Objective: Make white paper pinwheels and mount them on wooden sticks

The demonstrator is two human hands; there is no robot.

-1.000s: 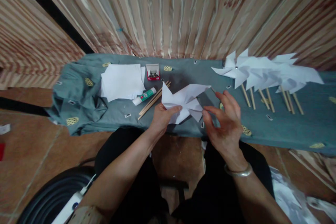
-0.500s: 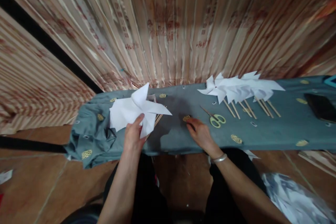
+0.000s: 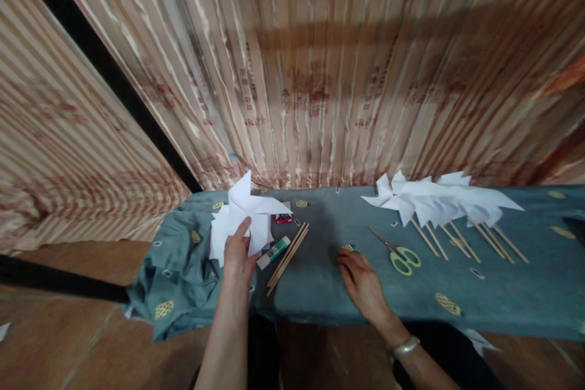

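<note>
My left hand (image 3: 239, 251) is closed on a white paper pinwheel (image 3: 256, 204), thumb on top of it. The pinwheel is over a stack of white paper (image 3: 220, 230). My right hand (image 3: 364, 285) rests on the cloth, fingers bent and thumb a little apart, with nothing visible in it. Between my hands lie several wooden sticks (image 3: 287, 259), a green-and-white glue stick (image 3: 274, 251) and a small red box (image 3: 283, 218) with dark bits inside. Scissors (image 3: 398, 256) with light green handles lie just right of my right hand.
A row of overlapping white pinwheels (image 3: 439, 198) on sticks lies at the right. A dark flat object (image 3: 576, 228) shows at the right edge. The table has a grey-green cloth (image 3: 320, 298); a striped curtain (image 3: 301, 73) hangs behind it, and a black pole (image 3: 114, 85) slants at left.
My view has tilted up, so the table sits lower in the picture. My left hand has shifted left with the pinwheel, uncovering the sticks and glue stick. My right hand stays on the cloth.
</note>
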